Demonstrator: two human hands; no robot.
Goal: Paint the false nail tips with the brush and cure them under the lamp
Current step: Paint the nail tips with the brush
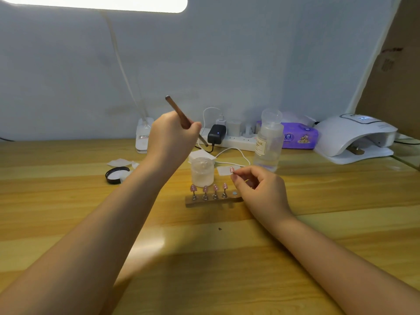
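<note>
My left hand grips a brown-handled brush, its handle slanting up to the left and its tip pointing down to the right above an open clear jar. My right hand pinches one pink nail tip on its small stand between thumb and fingers, lifted just right of the jar. A wooden holder in front of the jar carries several pink nail tips on metal stands; its rightmost magnet spot is bare. The white curing lamp sits at the far right.
The jar's black lid and white wipes lie to the left. A clear pump bottle, a purple tissue pack, a power strip with chargers and cables line the back. A cardboard panel stands behind the lamp.
</note>
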